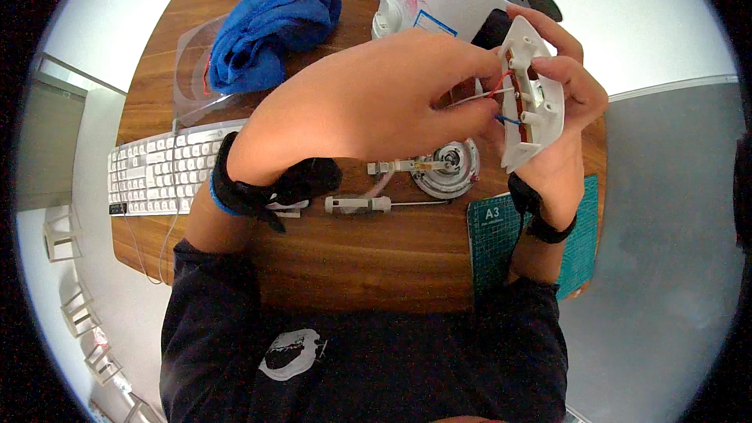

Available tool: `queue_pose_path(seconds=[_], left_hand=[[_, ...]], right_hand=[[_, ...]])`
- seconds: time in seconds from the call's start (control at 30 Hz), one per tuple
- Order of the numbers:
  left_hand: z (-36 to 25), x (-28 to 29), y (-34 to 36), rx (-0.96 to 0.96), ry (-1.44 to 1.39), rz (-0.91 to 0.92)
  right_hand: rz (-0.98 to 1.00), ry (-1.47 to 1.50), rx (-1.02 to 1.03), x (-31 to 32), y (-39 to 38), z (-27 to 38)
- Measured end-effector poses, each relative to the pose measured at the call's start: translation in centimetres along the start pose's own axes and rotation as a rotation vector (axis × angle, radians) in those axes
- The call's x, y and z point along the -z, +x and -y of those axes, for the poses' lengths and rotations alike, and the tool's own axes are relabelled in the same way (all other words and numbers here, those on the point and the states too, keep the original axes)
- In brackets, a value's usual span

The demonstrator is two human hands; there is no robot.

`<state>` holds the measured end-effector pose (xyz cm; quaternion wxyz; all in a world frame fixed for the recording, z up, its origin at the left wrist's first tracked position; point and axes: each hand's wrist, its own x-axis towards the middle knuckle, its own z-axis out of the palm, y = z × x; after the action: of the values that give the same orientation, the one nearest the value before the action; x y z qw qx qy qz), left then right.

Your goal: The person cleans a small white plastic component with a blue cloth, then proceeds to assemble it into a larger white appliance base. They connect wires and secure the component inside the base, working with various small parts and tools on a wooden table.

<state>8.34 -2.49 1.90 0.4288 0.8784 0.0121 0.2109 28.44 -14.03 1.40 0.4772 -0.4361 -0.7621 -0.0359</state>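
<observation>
1. Keyboard [153, 176], white, lies at the left of the wooden surface [368, 266], with a crumpled blue cloth [270, 35] beyond it.
2. The left hand [376, 102] reaches across to the right, its grip narrow, thumb and fingertips at the red wire [502, 84] and blue wire [510, 121]; from here I can't tell whether it actually pinches either.
3. Below that hand lies a clear-handled screwdriver [358, 204], and just right of it a round metal mechanism [450, 166].
4. The white plastic housing [551, 113] is up in the air right of centre, tilted on edge, its open inner side facing left and showing screw posts. I'd judge it light and stiff, rather smooth; the thin wires look soft and easily torn at their ends. The rim seems the safest hold, clear of the wiring.
5. The right hand [578, 102] has its grip closed around the housing's far side and edge, above a green cutting mat [581, 243].
</observation>
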Motion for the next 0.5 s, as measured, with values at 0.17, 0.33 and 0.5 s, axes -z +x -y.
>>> queue_pose_path(seconds=[0.17,0.33,0.5], left_hand=[[0.4,1.2,-0.3,0.026,0.026,-0.007],[1.8,1.7,-0.9,-0.088,0.189,-0.127],[1.4,1.9,-1.1,0.042,0.09,-0.055]], right_hand=[[0.033,-0.025,0.02,-0.4,-0.3,-0.4],[0.159,-0.079,-0.061,1.3,0.1,-0.1],[0.136,-0.091,-0.028,1.1,0.2,-0.5]])
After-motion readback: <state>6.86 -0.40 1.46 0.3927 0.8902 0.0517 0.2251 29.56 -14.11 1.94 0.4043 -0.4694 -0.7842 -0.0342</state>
